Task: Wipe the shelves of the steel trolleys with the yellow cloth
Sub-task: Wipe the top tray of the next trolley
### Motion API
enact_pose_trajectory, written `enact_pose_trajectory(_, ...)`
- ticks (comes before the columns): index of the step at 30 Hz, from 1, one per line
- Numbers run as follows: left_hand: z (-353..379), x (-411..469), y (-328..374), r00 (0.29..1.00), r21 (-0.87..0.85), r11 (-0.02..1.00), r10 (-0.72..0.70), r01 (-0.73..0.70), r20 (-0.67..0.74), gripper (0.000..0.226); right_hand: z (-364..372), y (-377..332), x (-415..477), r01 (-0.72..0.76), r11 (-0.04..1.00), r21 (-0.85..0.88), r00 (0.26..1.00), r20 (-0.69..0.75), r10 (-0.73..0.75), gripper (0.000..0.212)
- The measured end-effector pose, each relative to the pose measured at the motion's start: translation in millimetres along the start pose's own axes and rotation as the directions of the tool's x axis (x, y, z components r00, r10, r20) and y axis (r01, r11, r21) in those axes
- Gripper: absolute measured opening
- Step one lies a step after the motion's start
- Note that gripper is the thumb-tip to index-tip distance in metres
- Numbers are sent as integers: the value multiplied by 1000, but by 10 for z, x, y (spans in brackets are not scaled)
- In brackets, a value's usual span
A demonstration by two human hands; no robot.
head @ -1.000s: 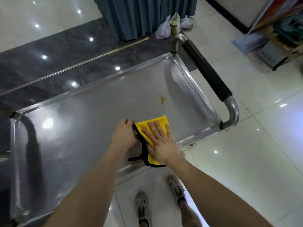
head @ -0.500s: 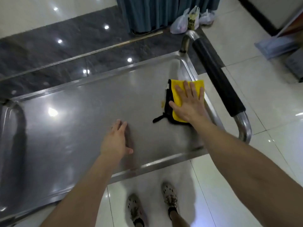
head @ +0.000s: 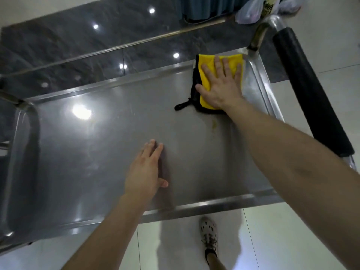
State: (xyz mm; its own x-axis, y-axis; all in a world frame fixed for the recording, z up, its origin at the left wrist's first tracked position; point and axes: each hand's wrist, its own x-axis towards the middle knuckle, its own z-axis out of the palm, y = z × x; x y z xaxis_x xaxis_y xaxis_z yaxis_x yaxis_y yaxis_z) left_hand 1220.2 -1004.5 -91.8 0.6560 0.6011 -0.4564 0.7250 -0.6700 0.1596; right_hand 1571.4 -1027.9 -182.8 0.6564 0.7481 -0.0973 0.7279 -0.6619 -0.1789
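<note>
- the top shelf (head: pixel 116 133) of the steel trolley is taken as the landmark; it is seen from above, with a raised rim all round.
- the yellow cloth (head: pixel 206 75) is laid folded in the shelf's far right corner, close against the far rim and just short of the right rim.
- the cloth's black edging (head: pixel 195 84) is shown along its left side, and a black loop (head: pixel 181 105) is trailed from it onto the bare steel.
- the right hand (head: pixel 220 82) is pressed flat on top of the cloth, fingers spread and extended; nothing is clasped, the cloth is only pinned beneath the palm and fingers.
- the cloth is covered mostly at its centre and near side; its far edge and left strip are left showing beyond the fingers.
- the left hand (head: pixel 145 168) is laid flat and open on the shelf's near middle, well apart from the cloth, with nothing held.
- a small yellowish smear (head: pixel 214 124) is seen on the shelf just nearer than the cloth.
- the black handle (head: pixel 309 94) is seen beyond the shelf's right rim.
- a shoe (head: pixel 209 234) is seen on the tiled floor below the shelf's near rim.
</note>
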Motion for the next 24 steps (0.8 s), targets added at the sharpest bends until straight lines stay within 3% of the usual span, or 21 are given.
enact_pose_trajectory(7, -56, 10, 26, 1000, 27, 1000, 0, 0, 26, 133, 157, -332, -1135, 93, 996, -17, 992, -84, -94, 81)
enact_pose_trajectory(15, -33, 7, 23, 1000, 33, 999, 2, -3, 27, 135, 532, -747, -2544, 104, 992, 68, 957, -279, -81, 75)
enact_pose_trajectory(19, 27, -69, -23, 1000, 64, 998, -9, 8, 17, 136, 556, -769, -2764, 123, 990, 67, 959, -265, -101, 72)
enact_pose_trajectory(24, -2, -153, -65, 997, 70, 998, -6, 0, 81, 136, 344, -523, -3008, 140, 987, 81, 983, -133, -128, 69)
